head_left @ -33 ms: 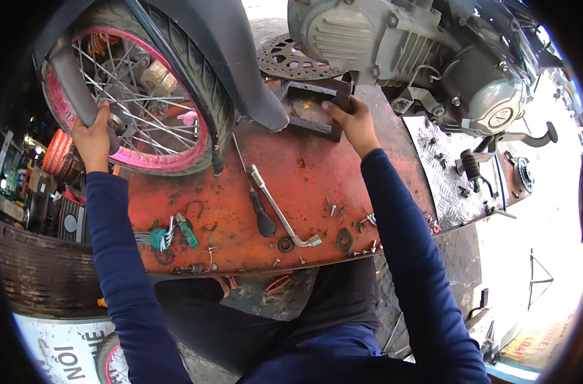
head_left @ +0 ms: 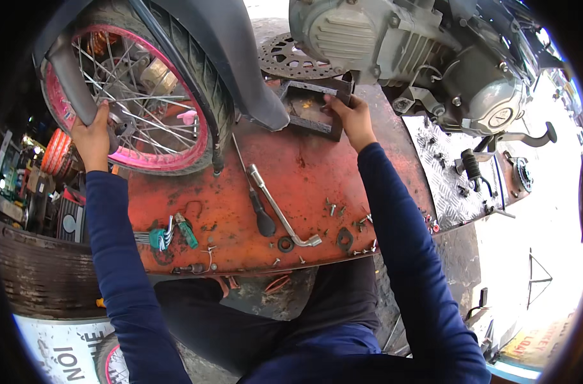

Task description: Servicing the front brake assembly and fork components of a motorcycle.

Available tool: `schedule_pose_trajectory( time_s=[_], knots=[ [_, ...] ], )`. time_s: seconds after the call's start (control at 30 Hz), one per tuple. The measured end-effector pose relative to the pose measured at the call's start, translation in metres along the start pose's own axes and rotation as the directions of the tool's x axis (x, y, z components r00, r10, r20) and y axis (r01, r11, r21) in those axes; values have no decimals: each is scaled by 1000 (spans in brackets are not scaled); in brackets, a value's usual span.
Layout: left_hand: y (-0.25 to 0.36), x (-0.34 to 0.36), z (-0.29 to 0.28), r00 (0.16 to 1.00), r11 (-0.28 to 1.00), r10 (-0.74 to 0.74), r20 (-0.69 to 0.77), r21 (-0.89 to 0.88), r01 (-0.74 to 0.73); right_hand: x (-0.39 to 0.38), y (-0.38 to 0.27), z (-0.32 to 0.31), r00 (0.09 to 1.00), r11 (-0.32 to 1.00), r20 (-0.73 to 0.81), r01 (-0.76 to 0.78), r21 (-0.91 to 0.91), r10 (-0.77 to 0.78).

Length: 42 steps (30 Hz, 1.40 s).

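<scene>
My left hand (head_left: 93, 131) is wrapped round the lower end of the grey fork leg (head_left: 72, 77), beside the hub of a pink-rimmed spoked wheel (head_left: 195, 137). My right hand (head_left: 354, 120) grips the right end of a dark open rectangular metal box (head_left: 309, 126), with the thumb over its inner side. The undersides of those fingers are hidden. Behind the box lies a perforated brake disc (head_left: 280, 62). Nearer to me on the red bench (head_left: 304, 185) are a screwdriver (head_left: 263, 214) and an L-shaped socket wrench (head_left: 282, 211).
A motorcycle engine (head_left: 426, 57) looms at the upper right. A hex key set (head_left: 160, 237), a ring (head_left: 286, 244), a flat gasket-like piece (head_left: 344, 240) and several bolts lie near the front edge. A patterned metal plate (head_left: 455, 201) carries dark parts and a footpeg (head_left: 471, 165).
My right hand has shifted very slightly at the box's end, and its forearm has drawn a little to the left. My left hand and the wheel look the same.
</scene>
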<state>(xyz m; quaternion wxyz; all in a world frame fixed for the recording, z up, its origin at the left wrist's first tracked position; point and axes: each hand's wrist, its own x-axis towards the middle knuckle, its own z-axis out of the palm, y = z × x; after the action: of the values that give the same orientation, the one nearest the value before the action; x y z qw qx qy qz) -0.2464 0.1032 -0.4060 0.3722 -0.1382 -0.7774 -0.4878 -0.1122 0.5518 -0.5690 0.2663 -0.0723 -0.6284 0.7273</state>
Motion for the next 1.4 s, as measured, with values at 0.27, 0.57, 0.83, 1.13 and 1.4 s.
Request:
schedule_pose_trajectory(
  time_s=[0.27,0.57,0.83,1.13,1.4],
  knots=[
    [-1,0,-12,999,995,18,-42,99,-14,10,-47,71,985,953,-128,-71,294,113],
    [-1,-2,-8,997,992,49,-59,118,-42,39,-39,94,937,722,-283,51,691,205],
    [-8,5,-13,998,979,29,-51,205,-18,18,-43,106,874,578,-349,100,810,339],
    [-27,21,-16,999,959,39,-38,281,-27,-36,-48,100,830,558,-450,213,802,330],
    [-65,48,-25,957,689,270,109,672,-271,-101,-58,95,870,582,-468,303,755,154]
  ],
)
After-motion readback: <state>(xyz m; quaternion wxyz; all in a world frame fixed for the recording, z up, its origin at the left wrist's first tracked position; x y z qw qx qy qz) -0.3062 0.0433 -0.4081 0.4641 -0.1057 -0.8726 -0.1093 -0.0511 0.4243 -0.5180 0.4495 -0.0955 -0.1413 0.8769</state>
